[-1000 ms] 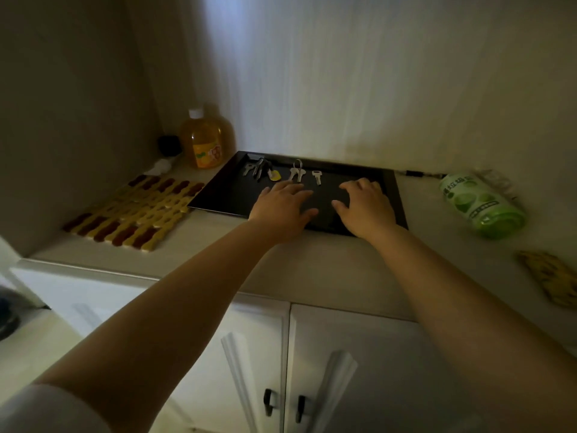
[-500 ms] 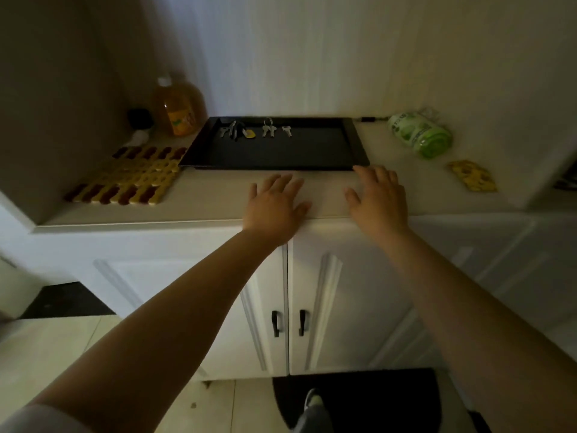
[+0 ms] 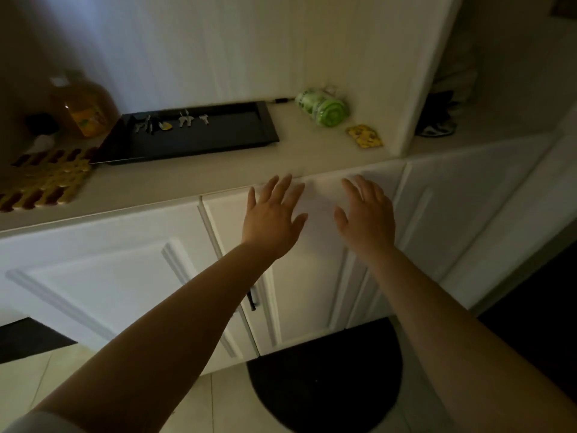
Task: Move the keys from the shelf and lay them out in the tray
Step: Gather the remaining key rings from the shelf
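A single wide-angle view from the person's head looks forward and down, tilted, at a white cabinet [image 3: 93, 276] and its counter [image 3: 193, 179] from near arm's reach. Both forearms stretch in from the bottom edge. Floor [image 3: 103, 385] fills the lower frame, with back wall [image 3: 218, 48] across the top.

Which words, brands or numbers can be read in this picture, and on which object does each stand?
None can be read.
Orange bottle: label print too blurred.
Green roll: print too blurred.
Yellow packet: dark marks, too small to read.
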